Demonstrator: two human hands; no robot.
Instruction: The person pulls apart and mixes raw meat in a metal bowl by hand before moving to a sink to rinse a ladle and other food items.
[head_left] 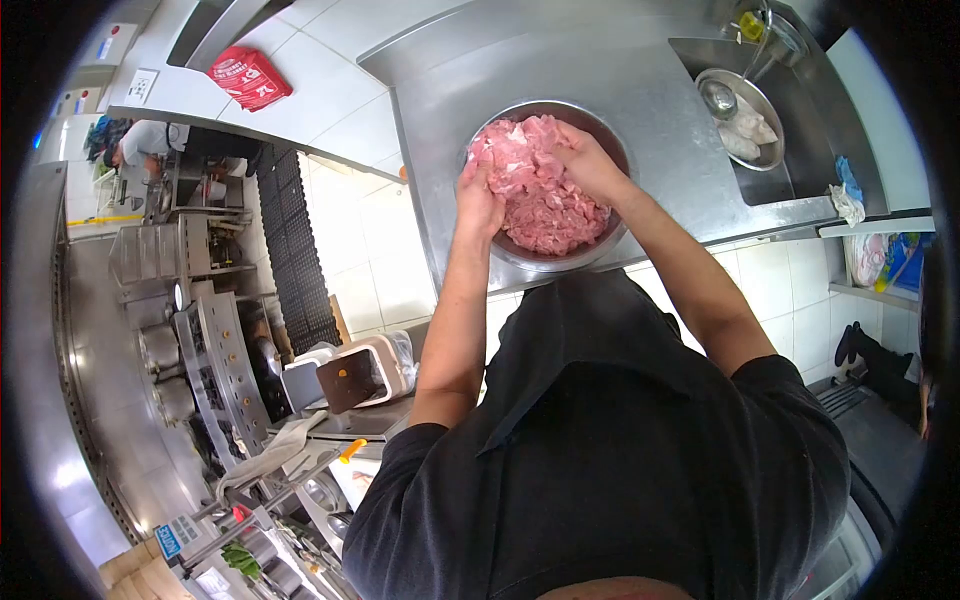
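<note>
Pink raw meat pieces (pixel 552 215) fill a large round metal bowl (pixel 615 150) on the steel counter. My left hand (pixel 480 203) is at the bowl's left side, its fingers curled round the edge of a raised clump of meat. On the right, my right hand (pixel 592 163) grips the same clump, the fingers partly sunk in it. Between both hands the clump sits above the rest of the meat. Some of my fingertips are hidden by the meat.
To the right is a sink (pixel 800 190) holding a metal bowl (pixel 768 112) with pale contents. A red packet (pixel 250 78) lies at the upper left. Another person (pixel 150 140) works far left, near stoves. A blue and white cloth (pixel 848 195) rests on the sink's edge.
</note>
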